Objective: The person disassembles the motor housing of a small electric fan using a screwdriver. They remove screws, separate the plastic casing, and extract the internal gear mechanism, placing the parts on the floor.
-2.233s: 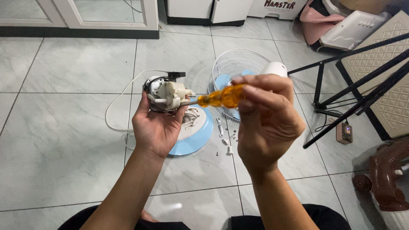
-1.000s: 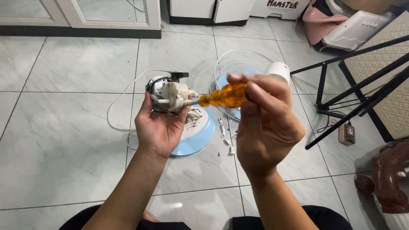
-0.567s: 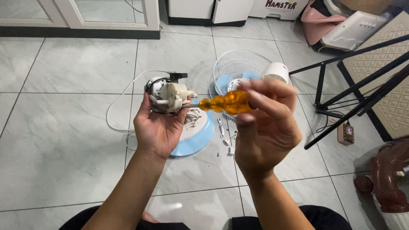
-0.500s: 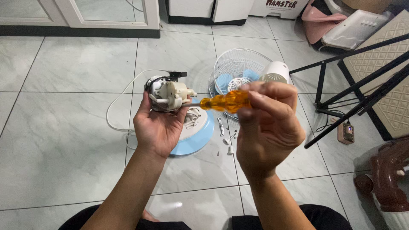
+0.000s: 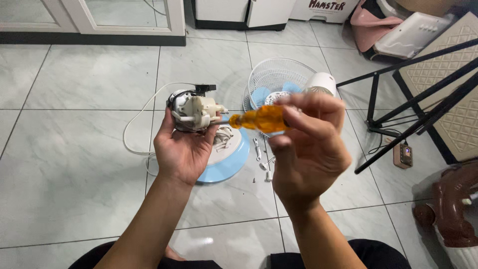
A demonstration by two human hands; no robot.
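Note:
My left hand (image 5: 181, 149) cradles a small fan motor (image 5: 191, 110) with a cream plastic housing, held above the floor. In my right hand (image 5: 304, 149) is a screwdriver with a clear orange handle (image 5: 259, 119); its thin shaft points left and its tip meets the right side of the motor. My fingers pinch the handle's far end. A white cord (image 5: 142, 119) runs from the motor down to the tiles.
Below my hands lies a round blue and white fan base (image 5: 229, 157), with small screws and metal parts (image 5: 264, 159) beside it. A white wire fan grille with blue blades (image 5: 274, 84) rests behind. Black tripod legs (image 5: 403, 99) and a brown object (image 5: 450, 204) stand at the right.
My right hand's fingers have shifted around the orange handle, turning it, while the tip stays at the motor. My left hand and the motor have barely moved.

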